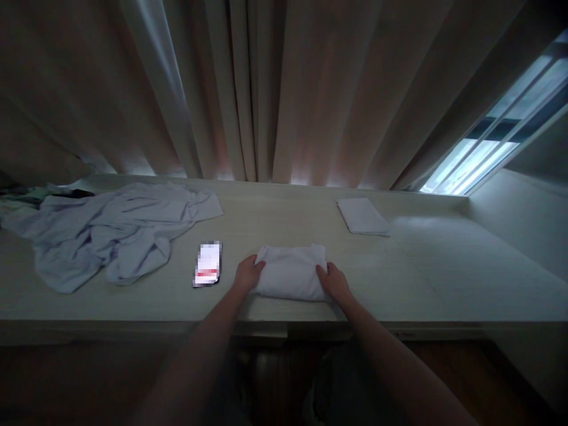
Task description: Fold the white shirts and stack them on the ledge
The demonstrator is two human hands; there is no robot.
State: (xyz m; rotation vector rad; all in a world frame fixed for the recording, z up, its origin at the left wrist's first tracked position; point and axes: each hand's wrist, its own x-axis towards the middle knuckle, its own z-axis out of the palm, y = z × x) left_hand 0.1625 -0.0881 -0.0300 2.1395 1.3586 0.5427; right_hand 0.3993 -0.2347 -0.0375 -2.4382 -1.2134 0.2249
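A white cloth (293, 273), folded into a rectangle, lies near the front edge of the table between my two hands. My left hand (248, 273) grips its left side, thumb on top and the other fingers partly hidden at the edge. On the opposite side, my right hand (333, 280) pinches the cloth's right edge, its thumb also on top. Farther back to the right rests a second folded white cloth (362, 216), flat and apart from both hands.
A crumpled heap of white fabric (128, 231) covers the table's left part. Between it and my left hand lies a phone (207, 264) with a lit screen. Long curtains (328, 94) hang behind the pale table (426, 272), with a window (497, 133) at the right.
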